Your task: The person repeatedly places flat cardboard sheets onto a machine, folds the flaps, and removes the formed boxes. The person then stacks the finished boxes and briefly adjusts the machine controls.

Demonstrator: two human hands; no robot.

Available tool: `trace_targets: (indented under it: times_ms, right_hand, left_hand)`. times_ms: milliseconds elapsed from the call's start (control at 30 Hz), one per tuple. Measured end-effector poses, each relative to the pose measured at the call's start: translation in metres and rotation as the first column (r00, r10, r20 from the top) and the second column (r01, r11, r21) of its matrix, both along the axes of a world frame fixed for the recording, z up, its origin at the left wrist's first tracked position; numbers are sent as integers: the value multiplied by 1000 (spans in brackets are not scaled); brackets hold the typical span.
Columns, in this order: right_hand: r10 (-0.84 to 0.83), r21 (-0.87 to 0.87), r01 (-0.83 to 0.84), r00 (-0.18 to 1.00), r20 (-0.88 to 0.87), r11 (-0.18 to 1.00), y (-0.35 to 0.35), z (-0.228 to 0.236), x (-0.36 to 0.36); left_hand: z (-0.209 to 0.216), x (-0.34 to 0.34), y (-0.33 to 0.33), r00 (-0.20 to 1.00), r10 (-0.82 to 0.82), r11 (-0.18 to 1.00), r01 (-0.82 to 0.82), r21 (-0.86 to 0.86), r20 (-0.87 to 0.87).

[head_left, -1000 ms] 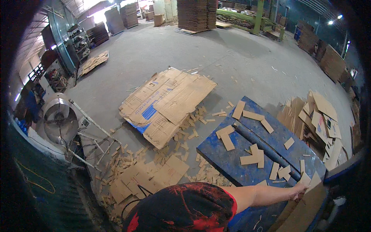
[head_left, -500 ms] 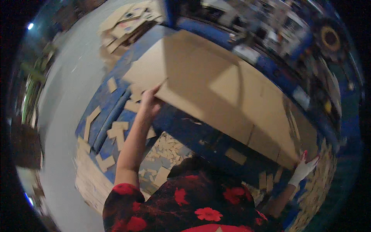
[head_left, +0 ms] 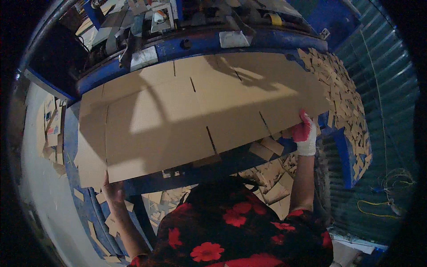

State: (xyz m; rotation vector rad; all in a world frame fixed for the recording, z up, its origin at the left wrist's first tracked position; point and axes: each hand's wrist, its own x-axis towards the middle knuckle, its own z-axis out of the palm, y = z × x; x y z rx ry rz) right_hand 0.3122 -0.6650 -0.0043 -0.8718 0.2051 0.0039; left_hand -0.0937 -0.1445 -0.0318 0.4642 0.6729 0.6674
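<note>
A long, flat cardboard sheet with crease lines and several short slots spans the front of the blue machine. At its near left edge my bare left hand is closed on the cardboard, thumb on top and fingers mostly hidden beneath. My right hand, in a white glove with red fingers, grips the near right edge, thumb uppermost. The sheet lies between both hands, and its far edge reaches the blue machine bar.
Small cardboard scraps are heaped at the right beside a green corrugated wall. More offcuts lie under the sheet's near edge. A stack of cardboard pieces stands on the floor at the left. Yellow cord hangs at the far right.
My view has swung to the right. The sheet now lies more squarely along the machine, and my right hand has come up to its near right edge. My left hand keeps its hold.
</note>
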Motion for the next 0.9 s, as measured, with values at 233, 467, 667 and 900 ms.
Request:
trace_targets:
  times_ms: [233,467,667,900]
  right_hand:
    - [-68,-533,259,934,352,805,4,47,-31]
    - [850,-788,598,484,208,-147,82,52,-83]
    - [963,-673,716,269,23,-184,121,27,-61]
    - [957,-599,793,248,154,-109,166,-2,36]
  left_hand:
    - [13,4,-26,664,134,523,583,621,-736]
    - [30,26,-26,984,83,877,1,480,-155]
    - [32,94,-31,776,309,224,502,835,-550]
    - [34,231,-8,865,362,-378,478,793,-348]
